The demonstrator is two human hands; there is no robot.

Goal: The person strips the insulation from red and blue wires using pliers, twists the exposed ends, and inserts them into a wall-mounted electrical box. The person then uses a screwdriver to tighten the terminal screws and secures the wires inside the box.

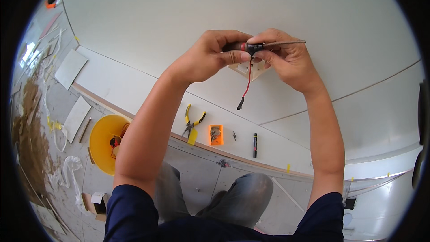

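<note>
A screwdriver (286, 43) lies sideways between my hands, its metal shaft pointing right. My left hand (215, 54) is closed around its dark handle, which has a red band. The fingers of my right hand (284, 56) are closed at the black front part, beside the shaft; whether they pinch anything else is hidden. A red wire (249, 78) hangs below the fingertips and ends in a black wrapped tip (240, 104). Behind the hands, partly covered, a cream square wall box (256, 72) sits at the white panel.
On the white ledge below lie yellow-and-black pliers (190, 123), an orange box of screws (216, 135), a few loose screws (234, 136) and a black marker (255, 145). A yellow bucket (99, 145) stands left of my left arm. Board scraps (71, 68) and debris cover the floor at left.
</note>
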